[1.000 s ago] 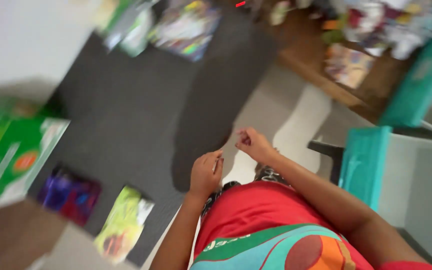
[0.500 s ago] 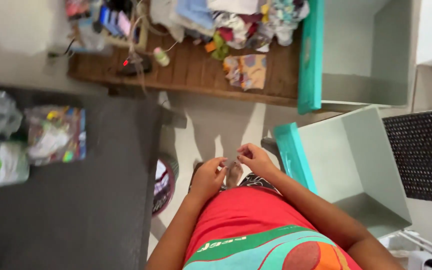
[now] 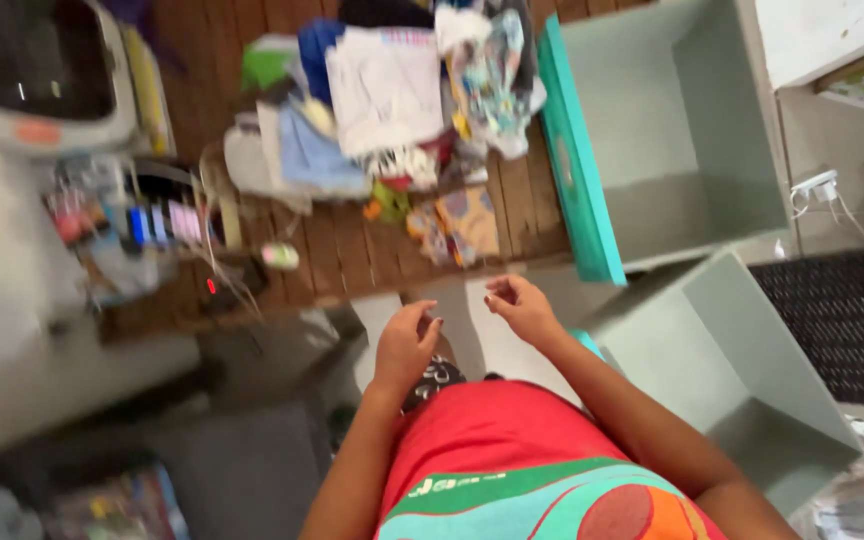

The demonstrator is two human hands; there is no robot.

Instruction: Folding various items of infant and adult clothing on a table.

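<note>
My left hand (image 3: pixel 407 345) and my right hand (image 3: pixel 520 305) are raised in front of my red shirt (image 3: pixel 497 440), a short gap between them. The fingers of both are loosely curled. Something small may sit at the left fingertips, but blur hides it. Nothing shows in the right hand. Both hands hover over pale floor just short of the front edge of a low wooden table (image 3: pixel 352 265). A small patterned cloth (image 3: pixel 457 228) on that table is the nearest thing to them.
A heap of folded clothes (image 3: pixel 392 90) covers the table, with cables and a red light (image 3: pixel 212 286) at its left. A white appliance (image 3: pixel 32 70) stands far left. Two grey teal-edged open boxes (image 3: pixel 652 130) (image 3: pixel 742 350) and a black mesh surface (image 3: pixel 842 320) lie right.
The view has swung from the dark mat with packets to the wooden table. My hands met at the fingertips half a second ago and have since parted.
</note>
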